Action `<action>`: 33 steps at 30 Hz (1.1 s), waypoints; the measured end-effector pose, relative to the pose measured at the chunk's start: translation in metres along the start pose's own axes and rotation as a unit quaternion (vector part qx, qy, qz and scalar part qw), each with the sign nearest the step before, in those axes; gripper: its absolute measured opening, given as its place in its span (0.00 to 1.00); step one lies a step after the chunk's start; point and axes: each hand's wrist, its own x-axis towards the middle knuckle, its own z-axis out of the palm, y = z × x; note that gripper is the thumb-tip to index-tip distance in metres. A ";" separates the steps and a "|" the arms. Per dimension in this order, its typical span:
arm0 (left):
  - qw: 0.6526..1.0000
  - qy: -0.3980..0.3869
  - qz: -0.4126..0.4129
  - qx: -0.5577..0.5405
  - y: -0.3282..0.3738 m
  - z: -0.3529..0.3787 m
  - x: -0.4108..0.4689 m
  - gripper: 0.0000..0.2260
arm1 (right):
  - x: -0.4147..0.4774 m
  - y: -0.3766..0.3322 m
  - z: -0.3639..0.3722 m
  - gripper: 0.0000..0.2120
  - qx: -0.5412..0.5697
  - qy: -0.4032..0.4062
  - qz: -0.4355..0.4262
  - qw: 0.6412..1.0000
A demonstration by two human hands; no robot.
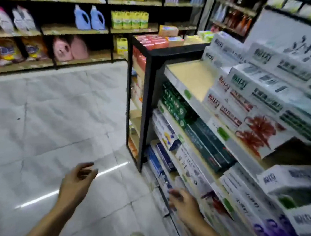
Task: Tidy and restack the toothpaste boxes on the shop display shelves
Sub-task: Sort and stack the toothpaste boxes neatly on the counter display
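Head view: shop aisle, grey tiled floor (pixel 48 118). Display shelves (pixel 183 94) on right, sloped tiers packed with toothpaste boxes (pixel 264 93): white on top, green boxes (pixel 177 108) mid tier, blue boxes (pixel 158 164) low. Bare patch at top tier's far end.

Left hand (pixel 77 182) over floor, fingers loosely curled, holding nothing. Right hand (pixel 183 202) at low tier beside blue boxes; blurred, grip unclear.

Wall shelves (pixel 74 30) behind, with blue detergent bottles (pixel 90 17).

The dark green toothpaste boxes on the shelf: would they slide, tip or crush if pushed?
Probably slide rather than roll: the dark green toothpaste boxes are long, flat-sided and lying down. Likely light, thin card that could dent. They are stacked, so the top one may shift first.
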 end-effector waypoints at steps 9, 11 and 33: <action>0.860 -0.228 0.447 -0.094 0.295 0.088 0.153 0.14 | 0.004 -0.254 -0.026 0.06 0.058 0.272 -0.390 0.878; 0.816 -0.299 0.481 -0.113 0.333 0.117 0.168 0.17 | 0.001 -0.269 -0.029 0.06 0.047 0.356 -0.395 0.846; 0.570 -0.550 0.605 -0.088 0.474 0.234 0.097 0.31 | -0.037 -0.252 -0.116 0.04 -0.156 0.693 -0.219 0.669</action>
